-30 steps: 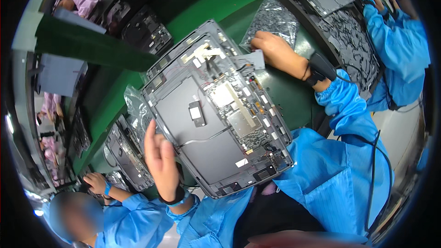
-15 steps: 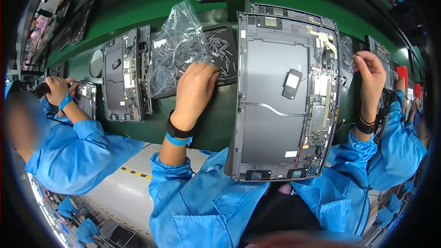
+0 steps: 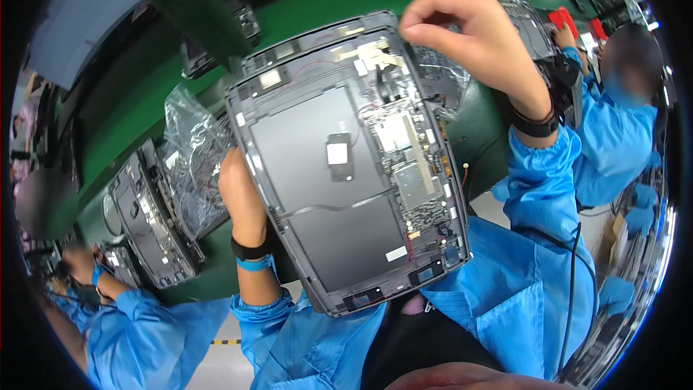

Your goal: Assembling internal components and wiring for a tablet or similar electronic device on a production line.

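Grey plastic forms the open display back panel [image 3: 339, 166], tilted above the green worktop [image 3: 130, 115] with circuit boards and cables exposed. Left hand [image 3: 242, 195] grips the panel's left edge, steadying it. Right hand [image 3: 469, 36] is pinched closed over the upper right corner; what it holds cannot be determined. Judged step: component fitting, requiring precise placement. A crumpled clear plastic bag [image 3: 191, 159] lies just beside the left hand.

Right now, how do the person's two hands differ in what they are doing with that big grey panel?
The left hand lies low along the left edge of the open grey back panel, partly hidden behind it; the right hand is raised over the panel's top right corner. The left hand's fingers cannot be seen, while the right hand's fingertips are pinched together. Both wrists wear a dark band and come out of blue sleeves.
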Motion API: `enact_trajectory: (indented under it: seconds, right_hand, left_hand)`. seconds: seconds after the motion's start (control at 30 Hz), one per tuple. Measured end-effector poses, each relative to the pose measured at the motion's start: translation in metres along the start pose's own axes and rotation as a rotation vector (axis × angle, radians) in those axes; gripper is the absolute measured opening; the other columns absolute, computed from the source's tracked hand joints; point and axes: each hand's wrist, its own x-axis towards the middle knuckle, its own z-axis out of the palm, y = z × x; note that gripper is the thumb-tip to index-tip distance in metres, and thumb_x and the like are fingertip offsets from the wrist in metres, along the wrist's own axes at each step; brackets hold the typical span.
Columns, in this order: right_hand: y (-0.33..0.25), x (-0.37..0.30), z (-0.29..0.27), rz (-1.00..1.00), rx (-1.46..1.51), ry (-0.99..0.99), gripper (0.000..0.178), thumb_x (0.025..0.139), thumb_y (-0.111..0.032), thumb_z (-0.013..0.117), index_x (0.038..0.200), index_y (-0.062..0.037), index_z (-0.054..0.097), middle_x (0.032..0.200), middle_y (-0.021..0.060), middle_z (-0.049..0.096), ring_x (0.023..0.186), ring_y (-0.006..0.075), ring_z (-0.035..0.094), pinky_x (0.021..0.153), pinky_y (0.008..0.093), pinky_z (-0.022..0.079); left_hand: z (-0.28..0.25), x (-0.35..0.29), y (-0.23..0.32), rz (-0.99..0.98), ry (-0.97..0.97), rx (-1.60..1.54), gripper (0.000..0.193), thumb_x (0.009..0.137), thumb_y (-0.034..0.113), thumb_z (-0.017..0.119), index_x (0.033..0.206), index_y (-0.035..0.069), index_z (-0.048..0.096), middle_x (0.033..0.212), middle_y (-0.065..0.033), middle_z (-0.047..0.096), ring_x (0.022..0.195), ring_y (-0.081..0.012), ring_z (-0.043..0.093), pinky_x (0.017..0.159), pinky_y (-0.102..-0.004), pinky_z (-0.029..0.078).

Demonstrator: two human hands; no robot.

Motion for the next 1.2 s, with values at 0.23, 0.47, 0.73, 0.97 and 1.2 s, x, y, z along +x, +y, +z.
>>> enact_trajectory:
  seconds: [0.23, 0.47, 0.73, 0.97, 1.2]
  right_hand:
    - [0.002, 0.017, -0.008, -0.063, -0.177, -0.099, 0.011, 0.077, -0.009, 0.063, 0.081, 0.0009, 0.064, 0.068, 0.0118, 0.062, 0.062, 0.021, 0.061, 0.059, 0.0306, 0.047]
    - [0.002, 0.017, 0.011, -0.027, -0.238, -0.061, 0.019, 0.077, -0.004, 0.063, 0.095, 0.0007, 0.058, 0.069, 0.0078, 0.059, 0.058, 0.0155, 0.057, 0.054, 0.0288, 0.045]
    - [0.003, 0.022, -0.004, 0.301, 0.049, -0.22, 0.02, 0.082, -0.01, 0.055, 0.097, 0.0022, 0.058, 0.077, 0.0067, 0.063, 0.059, 0.0113, 0.06, 0.045, 0.0246, 0.05]
    - [0.0, 0.021, 0.007, 0.232, -0.128, -0.189, 0.02, 0.078, -0.01, 0.058, 0.094, 0.0025, 0.058, 0.068, 0.008, 0.059, 0.058, 0.0146, 0.058, 0.05, 0.0292, 0.047]
    - [0.004, 0.011, 0.019, 0.071, -0.245, -0.035, 0.021, 0.073, -0.011, 0.06, 0.088, 0.0031, 0.058, 0.069, 0.0161, 0.06, 0.064, 0.029, 0.06, 0.06, 0.0376, 0.047]
  left_hand:
    - [0.001, 0.016, 0.014, -0.038, -0.029, -0.053, 0.01, 0.083, 0.0, 0.05, 0.09, -0.005, 0.055, 0.08, -0.0181, 0.06, 0.073, -0.0269, 0.059, 0.066, -0.0345, 0.046]
    - [-0.007, 0.007, 0.019, -0.317, 0.198, -0.402, 0.01, 0.095, 0.002, 0.049, 0.104, -0.002, 0.052, 0.085, -0.0095, 0.062, 0.077, -0.0106, 0.059, 0.066, -0.0237, 0.046]
    - [-0.024, 0.007, 0.045, -0.232, 0.281, -0.678, 0.015, 0.096, 0.006, 0.05, 0.108, -0.002, 0.051, 0.079, -0.0064, 0.06, 0.067, -0.0084, 0.055, 0.061, -0.0195, 0.044]
    - [-0.046, 0.001, 0.063, -0.221, 0.3, -0.988, 0.015, 0.099, 0.012, 0.047, 0.106, 0.0, 0.052, 0.072, -0.0062, 0.054, 0.057, -0.0114, 0.052, 0.05, -0.0211, 0.043]
    - [-0.059, -0.002, 0.089, -0.234, 0.164, -1.048, 0.018, 0.095, 0.006, 0.05, 0.111, -0.003, 0.052, 0.081, -0.0137, 0.061, 0.064, -0.0185, 0.062, 0.054, -0.027, 0.052]
